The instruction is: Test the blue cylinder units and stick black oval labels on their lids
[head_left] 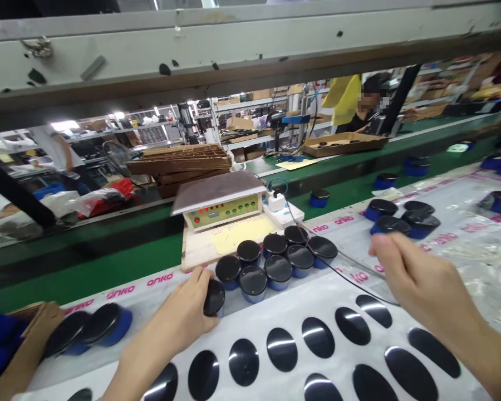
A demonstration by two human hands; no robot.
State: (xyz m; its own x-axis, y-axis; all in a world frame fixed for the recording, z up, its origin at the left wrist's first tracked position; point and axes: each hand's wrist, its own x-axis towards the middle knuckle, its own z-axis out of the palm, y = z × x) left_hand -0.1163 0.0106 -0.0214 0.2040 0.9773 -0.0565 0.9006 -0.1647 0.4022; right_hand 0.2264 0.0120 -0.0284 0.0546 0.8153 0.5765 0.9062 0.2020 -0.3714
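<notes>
My left hand (pixel 183 306) is closed around a round blue case with a glossy black top (pixel 214 298), at the left end of a cluster of similar cases (pixel 278 268). My right hand (pixel 426 284) is curled, its fingertips close to a black-topped case (pixel 390 225) in another small group. What its fingers hold, if anything, is hidden. A thin black cable (pixel 342 274) and a grey rod-like piece (pixel 359 260) run toward this hand. Below lies a white sheet (pixel 250 317) with rows of black oval discs (pixel 281 349).
Behind the cluster stands a control box (pixel 223 203) with lit indicators and a white plug adapter (pixel 278 203). A green conveyor belt (pixel 150 278) crosses behind, carrying some cases. Two cases (pixel 104 324) stand at left beside a carton (pixel 29 345). A beam (pixel 234 50) spans overhead.
</notes>
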